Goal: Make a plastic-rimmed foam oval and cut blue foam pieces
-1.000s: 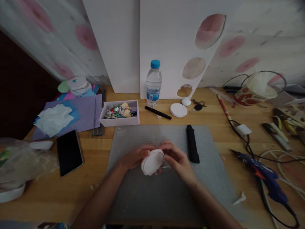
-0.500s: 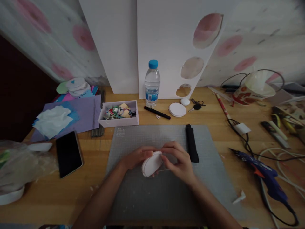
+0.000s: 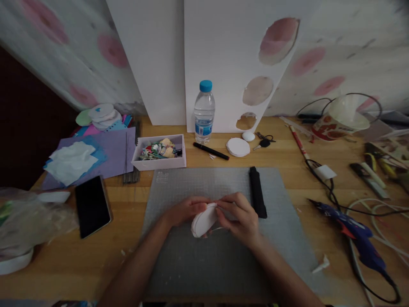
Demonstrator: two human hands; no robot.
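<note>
Centre of frame, above the grey mat: the left hand cups a white disc from behind, and the right hand pinches its upper edge with the fingertips. Likely risks: the thin disc may bend or crease under the pinch, or slip onto the mat. The black knife, right of the hands, could be knocked.

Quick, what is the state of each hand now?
Left hand: closed on the white disc, holding it.
Right hand: fingers pinching the disc's upper edge.
</note>
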